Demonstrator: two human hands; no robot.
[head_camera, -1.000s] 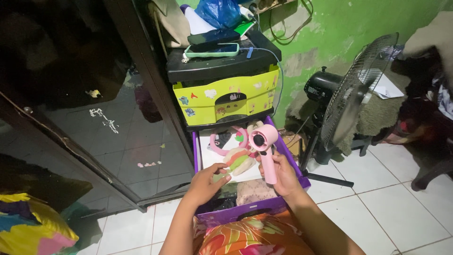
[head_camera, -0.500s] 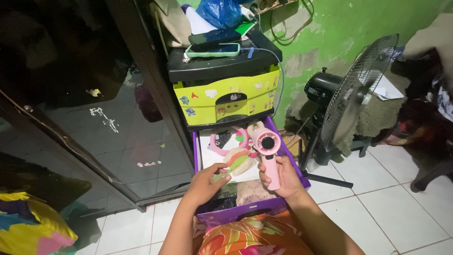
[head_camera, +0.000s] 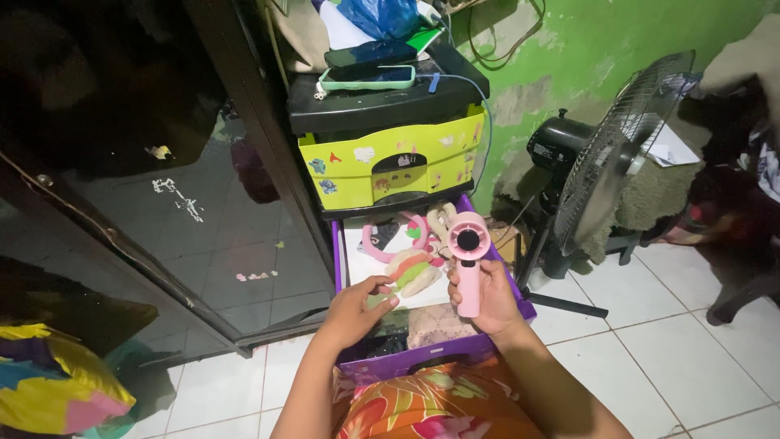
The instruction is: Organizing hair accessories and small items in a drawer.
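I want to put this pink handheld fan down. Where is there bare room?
Bare white floor tiles lie right of the purple drawer, past the standing fan's base. The drawer is crowded with a pink headband and plush items; phones cover the cabinet top.

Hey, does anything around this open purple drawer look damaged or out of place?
Yes: the green wall behind the drawer unit has patches of peeled paint showing grey. A loose cable dangles against it. The purple drawer is pulled out, its contents jumbled.
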